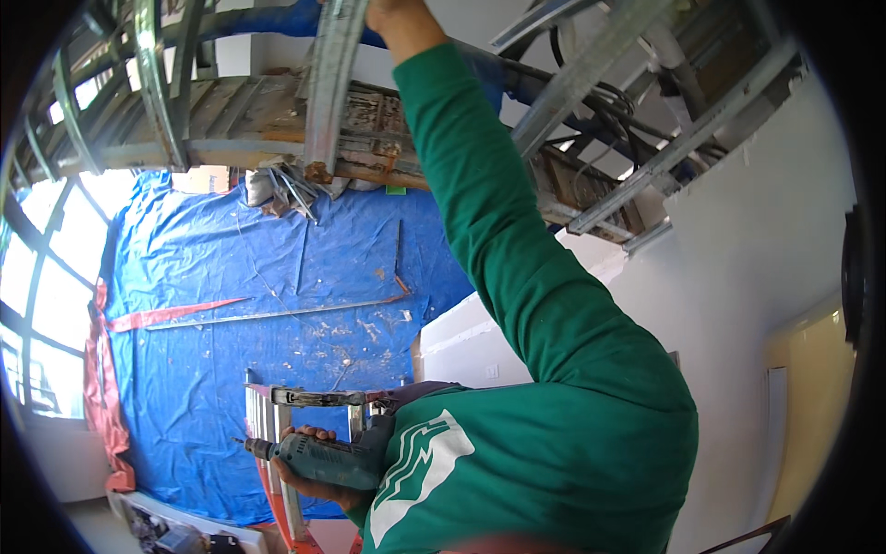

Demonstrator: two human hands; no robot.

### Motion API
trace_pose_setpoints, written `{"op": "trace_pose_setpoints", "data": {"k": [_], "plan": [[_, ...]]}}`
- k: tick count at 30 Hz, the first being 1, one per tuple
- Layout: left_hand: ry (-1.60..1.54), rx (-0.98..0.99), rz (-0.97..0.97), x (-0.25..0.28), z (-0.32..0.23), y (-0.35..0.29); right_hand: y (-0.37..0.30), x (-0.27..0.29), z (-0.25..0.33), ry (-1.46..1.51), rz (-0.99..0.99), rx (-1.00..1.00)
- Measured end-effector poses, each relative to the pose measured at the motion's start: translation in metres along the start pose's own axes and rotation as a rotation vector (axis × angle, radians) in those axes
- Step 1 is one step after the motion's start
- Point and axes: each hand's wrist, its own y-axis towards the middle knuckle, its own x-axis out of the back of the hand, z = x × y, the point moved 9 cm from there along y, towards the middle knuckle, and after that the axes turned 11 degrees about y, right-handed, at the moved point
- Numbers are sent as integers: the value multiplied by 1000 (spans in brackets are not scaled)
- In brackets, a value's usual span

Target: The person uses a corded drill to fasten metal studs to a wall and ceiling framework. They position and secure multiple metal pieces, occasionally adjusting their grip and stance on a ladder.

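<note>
Low on the left, my left hand [309, 480] is wrapped round a teal power drill [323, 459]. A thin bit sticks out of its chuck towards the left. My right hand [397, 17] is raised to the upper edge, its arm stretched out in a green sleeve. It is beside the top of a galvanized metal stud [334, 92]; the fingers are cut off by the edge, so their grip is hidden. Just past the drill stands a stepladder [268, 420] with metal rails and orange parts.
A rusty beam [245, 115] crosses the upper part, among metal framing [152, 78] and dark cables [614, 115]. Below spreads a blue tarp [258, 268] with debris and a long metal strip [277, 314]. White wall panels [738, 222] stand on the right, windows [55, 277] on the left.
</note>
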Motion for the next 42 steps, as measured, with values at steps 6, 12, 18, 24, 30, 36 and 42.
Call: {"op": "trace_pose_setpoints", "data": {"k": [6, 12, 18, 24, 30, 36, 42], "plan": [[7, 19, 63, 10, 2, 4, -6, -12, 8, -80, 64, 105], [26, 20, 61, 14, 7, 10, -2, -7, 9, -129, 46, 116], [-8, -31, 19, 3, 3, -4, -114, -48, 82, -1038, -586, 1030], [19, -41, 8, -7, -4, -8, -105, -86, -99, -605, -198, 196], [-49, -84, -24, 0, -7, -9, 7, -56, -255, -367, -339, -349], [-38, -81, -49, 8, -7, -3, 26, -43, -268, -678, -191, -164], [-66, -62, -58, 9, -5, -2, 29, -25, -275, -567, -49, -197]]}}
